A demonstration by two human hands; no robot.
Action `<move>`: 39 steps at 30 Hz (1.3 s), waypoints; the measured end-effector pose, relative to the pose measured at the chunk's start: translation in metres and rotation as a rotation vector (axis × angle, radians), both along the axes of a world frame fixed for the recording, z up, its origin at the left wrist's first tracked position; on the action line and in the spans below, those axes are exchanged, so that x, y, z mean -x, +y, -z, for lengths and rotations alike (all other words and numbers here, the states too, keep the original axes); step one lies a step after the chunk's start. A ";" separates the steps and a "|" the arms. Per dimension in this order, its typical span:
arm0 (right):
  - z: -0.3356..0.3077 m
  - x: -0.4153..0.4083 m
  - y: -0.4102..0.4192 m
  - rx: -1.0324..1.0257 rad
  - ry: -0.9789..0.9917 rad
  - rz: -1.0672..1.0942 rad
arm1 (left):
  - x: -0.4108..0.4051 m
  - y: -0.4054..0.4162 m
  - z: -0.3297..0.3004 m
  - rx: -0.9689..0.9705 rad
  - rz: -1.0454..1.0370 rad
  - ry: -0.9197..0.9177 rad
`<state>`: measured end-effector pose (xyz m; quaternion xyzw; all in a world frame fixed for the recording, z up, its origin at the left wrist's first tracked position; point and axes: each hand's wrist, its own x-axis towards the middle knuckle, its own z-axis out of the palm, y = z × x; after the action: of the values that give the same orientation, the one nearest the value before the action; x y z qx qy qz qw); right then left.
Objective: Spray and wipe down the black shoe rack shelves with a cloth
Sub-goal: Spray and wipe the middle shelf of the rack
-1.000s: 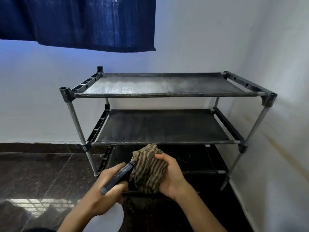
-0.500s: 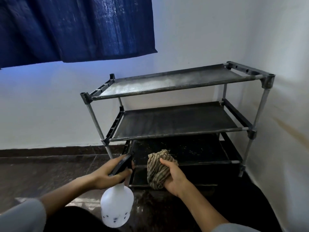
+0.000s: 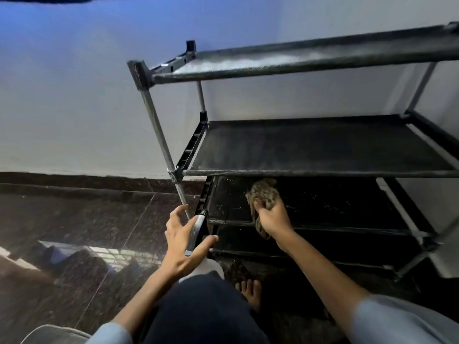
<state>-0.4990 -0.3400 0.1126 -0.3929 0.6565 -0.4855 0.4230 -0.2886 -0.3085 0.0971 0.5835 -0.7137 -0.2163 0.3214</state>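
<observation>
Glossy floor [image 3: 74, 219]: slip risk if spray lands there.
Left hand [image 3: 182, 242]: fingers splayed, thumb alone hooks sprayer [image 3: 196, 232]; bottle may drop.
Rack [image 3: 310, 145]: light frame, may shift.
Right hand [image 3: 272, 216]: grips cloth [image 3: 263, 194] on lower shelf; crumbs may scatter.

Dim, motion-blurred wide-angle view; glare on the glossy floor [image 3: 74, 244], edges warped.
</observation>
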 end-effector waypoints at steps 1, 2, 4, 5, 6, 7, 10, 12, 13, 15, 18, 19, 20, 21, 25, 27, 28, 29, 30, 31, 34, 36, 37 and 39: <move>0.004 -0.006 -0.014 0.064 0.157 -0.083 | 0.000 -0.003 0.010 -0.018 0.005 0.014; 0.008 -0.013 -0.026 0.093 0.286 -0.183 | 0.001 -0.006 0.019 -0.031 0.014 0.040; 0.018 -0.029 -0.045 0.045 0.471 -0.419 | 0.000 -0.013 0.036 -0.064 0.010 0.112; 0.024 -0.037 -0.050 -0.045 0.558 -0.555 | 0.000 -0.016 0.044 -0.080 -0.006 0.153; 0.029 -0.045 -0.054 -0.143 0.678 -0.681 | 0.000 -0.020 0.051 -0.095 -0.018 0.197; 0.036 -0.051 -0.059 -0.221 0.811 -0.761 | 0.000 -0.024 0.059 -0.101 -0.024 0.240; 0.045 -0.060 -0.067 -0.252 0.977 -0.761 | 0.004 -0.037 0.078 -0.069 0.001 0.356; 0.048 -0.061 -0.071 -0.239 0.974 -0.726 | 0.009 -0.043 0.085 -0.056 -0.015 0.430; 0.050 -0.061 -0.075 -0.237 0.936 -0.696 | 0.010 -0.046 0.087 -0.045 -0.037 0.465; 0.055 -0.061 -0.086 -0.216 0.829 -0.607 | 0.011 -0.050 0.088 -0.011 -0.060 0.514; 0.067 -0.066 -0.097 -0.064 0.844 -0.455 | 0.010 -0.052 0.089 0.019 -0.056 0.507; 0.071 -0.066 -0.102 -0.001 0.891 -0.423 | 0.010 -0.053 0.089 0.027 -0.058 0.508; 0.075 -0.064 -0.109 0.050 0.949 -0.409 | 0.011 -0.052 0.089 0.031 -0.056 0.519; 0.080 -0.061 -0.121 0.077 1.009 -0.400 | 0.011 -0.051 0.089 0.026 -0.055 0.532; 0.081 -0.044 -0.181 0.010 1.006 -0.131 | 0.013 -0.049 0.088 0.015 -0.060 0.601; 0.077 -0.045 -0.191 -0.035 1.078 -0.169 | 0.012 -0.051 0.089 0.007 -0.066 0.606; 0.072 -0.045 -0.186 -0.069 1.110 -0.239 | 0.013 -0.051 0.089 -0.004 -0.069 0.611; 0.064 -0.043 -0.175 -0.104 1.117 -0.345 | 0.014 -0.051 0.089 -0.010 -0.070 0.622; 0.055 -0.041 -0.161 -0.125 1.114 -0.484 | 0.015 -0.051 0.089 -0.010 -0.068 0.634; 0.046 -0.040 -0.146 -0.153 1.114 -0.637 | 0.015 -0.051 0.090 -0.009 -0.067 0.641; 0.035 -0.038 -0.111 -0.212 1.074 -0.871 | 0.016 -0.052 0.091 -0.015 -0.066 0.643; 0.042 -0.037 -0.103 -0.161 0.964 -0.784 | 0.017 -0.051 0.091 -0.016 -0.073 0.646; 0.049 -0.039 -0.103 -0.103 0.921 -0.705 | 0.017 -0.051 0.090 -0.018 -0.079 0.648; 0.064 -0.044 -0.110 0.055 0.958 -0.556 | 0.017 -0.051 0.089 -0.012 -0.089 0.644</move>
<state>-0.4552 -0.4505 0.0481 -0.7392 0.6342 -0.1396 0.1787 -0.3060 -0.3595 0.0085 0.5176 -0.5480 -0.3800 0.5362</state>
